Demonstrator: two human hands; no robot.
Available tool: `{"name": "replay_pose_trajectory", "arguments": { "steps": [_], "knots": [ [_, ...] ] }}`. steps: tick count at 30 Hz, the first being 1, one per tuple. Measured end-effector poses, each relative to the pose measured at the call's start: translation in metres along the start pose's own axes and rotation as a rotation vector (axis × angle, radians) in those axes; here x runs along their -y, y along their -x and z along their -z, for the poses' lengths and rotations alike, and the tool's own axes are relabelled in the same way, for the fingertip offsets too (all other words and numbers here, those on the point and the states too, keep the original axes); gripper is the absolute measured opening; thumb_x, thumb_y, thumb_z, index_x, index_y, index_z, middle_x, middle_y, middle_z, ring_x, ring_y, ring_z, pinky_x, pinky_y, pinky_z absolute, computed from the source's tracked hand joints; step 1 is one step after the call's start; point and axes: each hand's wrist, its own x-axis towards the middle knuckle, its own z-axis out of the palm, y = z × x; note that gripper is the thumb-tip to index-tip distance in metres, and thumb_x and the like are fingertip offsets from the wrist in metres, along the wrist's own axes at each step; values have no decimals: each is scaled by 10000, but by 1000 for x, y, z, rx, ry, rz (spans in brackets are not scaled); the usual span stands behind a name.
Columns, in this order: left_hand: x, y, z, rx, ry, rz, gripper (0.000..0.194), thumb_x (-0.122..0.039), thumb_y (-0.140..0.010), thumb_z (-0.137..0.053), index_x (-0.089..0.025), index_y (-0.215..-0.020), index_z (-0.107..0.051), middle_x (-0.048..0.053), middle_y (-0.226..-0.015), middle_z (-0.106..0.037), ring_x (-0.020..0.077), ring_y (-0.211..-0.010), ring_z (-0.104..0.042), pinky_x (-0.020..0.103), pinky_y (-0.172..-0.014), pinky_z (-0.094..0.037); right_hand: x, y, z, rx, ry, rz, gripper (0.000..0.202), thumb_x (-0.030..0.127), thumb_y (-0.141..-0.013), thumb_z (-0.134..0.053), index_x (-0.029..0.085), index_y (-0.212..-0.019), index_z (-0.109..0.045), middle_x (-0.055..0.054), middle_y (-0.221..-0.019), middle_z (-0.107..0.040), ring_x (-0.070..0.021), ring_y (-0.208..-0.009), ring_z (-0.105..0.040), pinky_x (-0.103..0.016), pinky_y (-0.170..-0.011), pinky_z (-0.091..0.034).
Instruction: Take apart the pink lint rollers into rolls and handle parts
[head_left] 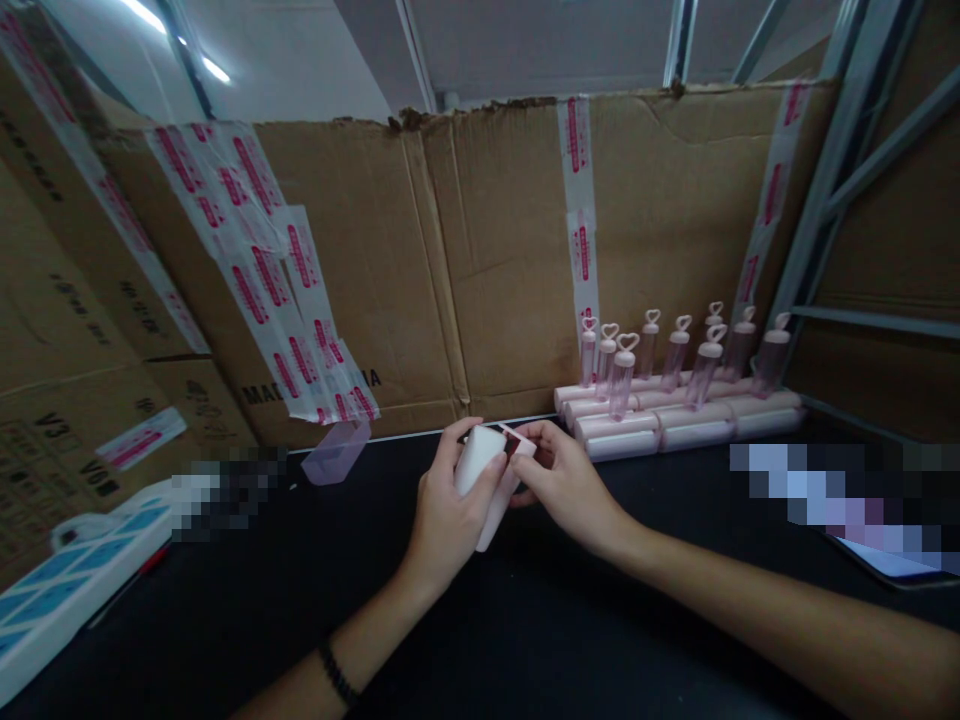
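Over the middle of the dark table, my left hand (455, 505) is closed round a pale pinkish-white rounded case (481, 457). Its longer pale lower part (493, 522) slants down past the fingers. My right hand (561, 478) is closed at the case's upper right, thumb and fingers pinching a flat pale edge piece (523, 441) of it. A dark reddish gap shows between this piece and the rounded part. Fingers hide much of the case, so I cannot tell how the parts join.
Pale pink cylindrical cases (694, 430) lie in rows at back right, with several clear pink tubes (621, 385) with heart-topped caps standing on them. A translucent purple tray (337, 455) sits back left. A power strip (90, 550) lies left, a phone-like device (892, 560) right. Cardboard (502, 250) walls the back.
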Motion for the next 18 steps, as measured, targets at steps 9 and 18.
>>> {"name": "replay_pose_trajectory", "arguments": {
  "steps": [9,18],
  "knots": [
    [-5,2,-4,-75,-129,18,415,-351,-887,-655,-238,-1278,-573,52,-1045,-723,213,-861,-698,330,-788,-537,-3,1,-4,-37,-18,-74,243,268,-799,-634,175,-1010,-556,-30,-934,-604,-198,-847,-628,-330,-584,-651],
    [-7,7,-9,-77,-229,-30,402,-309,-875,-651,-254,-1269,-594,59,-1051,-748,250,-949,-725,357,-827,-561,2,-1,-3,1,-20,-165,168,272,-813,-616,165,-942,-603,-27,-856,-625,-181,-771,-645,-290,-571,-629]
  ]
}}
